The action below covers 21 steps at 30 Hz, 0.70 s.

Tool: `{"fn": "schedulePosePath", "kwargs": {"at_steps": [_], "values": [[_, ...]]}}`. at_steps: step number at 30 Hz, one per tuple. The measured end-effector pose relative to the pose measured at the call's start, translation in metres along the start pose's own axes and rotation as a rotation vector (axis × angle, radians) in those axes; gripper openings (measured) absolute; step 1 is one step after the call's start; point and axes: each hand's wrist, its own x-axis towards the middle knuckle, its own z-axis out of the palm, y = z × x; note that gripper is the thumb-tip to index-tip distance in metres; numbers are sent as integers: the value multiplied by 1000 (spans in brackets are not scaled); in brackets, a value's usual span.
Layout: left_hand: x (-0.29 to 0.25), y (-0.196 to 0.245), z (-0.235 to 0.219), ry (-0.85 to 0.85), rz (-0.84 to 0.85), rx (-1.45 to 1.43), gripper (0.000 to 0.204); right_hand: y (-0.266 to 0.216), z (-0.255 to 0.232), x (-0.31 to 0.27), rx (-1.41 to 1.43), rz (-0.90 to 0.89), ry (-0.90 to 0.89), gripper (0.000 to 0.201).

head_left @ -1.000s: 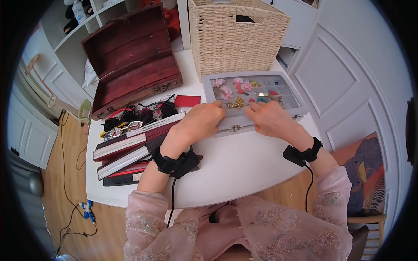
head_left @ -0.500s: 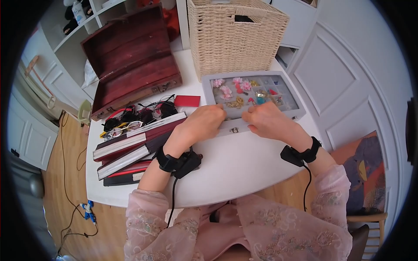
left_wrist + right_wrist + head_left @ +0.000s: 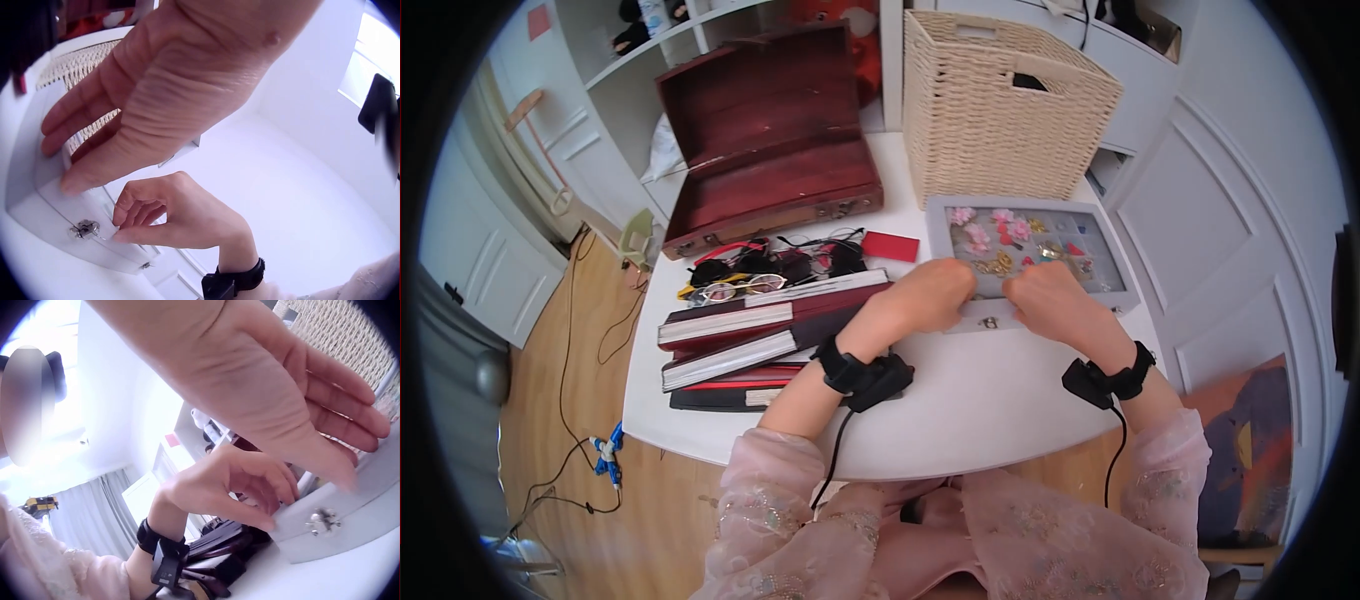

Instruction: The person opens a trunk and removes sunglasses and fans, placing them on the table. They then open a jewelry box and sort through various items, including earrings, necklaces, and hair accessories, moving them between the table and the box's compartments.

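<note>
On the left side, beyond the left hand (image 3: 935, 295), an open dark red suitcase (image 3: 775, 175) stands on the white table (image 3: 960, 400). Nearer to this hand, on its left, are several eyeglasses (image 3: 765, 284) and, in front of them, a pile of thick books (image 3: 735, 345). A small red flat object (image 3: 890, 247) lies just beyond the left hand. The left hand is bent at the wrist, with its fingers loosely extended, a little apart from the thumb; the thumb touches the front edge of the grey box (image 3: 1050, 318). This box is under and just beyond both hands, its lid lying down, with pink flowers (image 3: 977, 237) and gold jewelry (image 3: 997, 263) seen through the clear top. A tall woven basket (image 3: 1000, 110) stands behind the box, beyond the hands. A metal clasp (image 3: 990, 322) is between the two hands, on the box front. The right hand (image 3: 1055, 298) also has loosely extended fingers over the lid, and its thumb is at the front edge, close to the clasp. Whether the fingertips press the lid, I cannot tell.
</note>
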Motion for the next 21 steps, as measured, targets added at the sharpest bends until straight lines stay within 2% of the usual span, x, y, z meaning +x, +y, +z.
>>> {"fn": "schedulePosePath", "kwargs": {"at_steps": [3,5,6,7,9,11,13,15,17,18,21], "values": [[-3,1,-8,10,-11,33,23,-7,-6,9,33,18,-34,8],[-10,-4,-25,-136,-73,-148,27,-11,-12,22,74,-4,-25,12],[-18,-3,-41,-159,-124,-129,32,-15,-16,29,115,9,6,12],[-23,-11,-47,-153,-135,-124,32,-19,-20,35,156,24,36,15],[-34,-23,-55,25,-139,20,31,-27,-29,51,190,20,90,16],[-51,-33,-70,17,-112,-2,30,-33,-33,68,237,15,129,17],[-73,-37,-86,20,-273,-25,26,-36,-32,84,336,-4,165,16],[-98,-56,-94,113,-279,30,22,-38,-28,97,375,-45,212,16],[-118,-72,-107,38,-395,146,19,-36,-22,107,409,-86,261,17],[-129,-84,-110,87,-345,177,17,-33,-20,113,456,-83,249,17],[-147,-104,-118,35,-376,349,14,-27,-10,126,521,-48,204,17]]}}
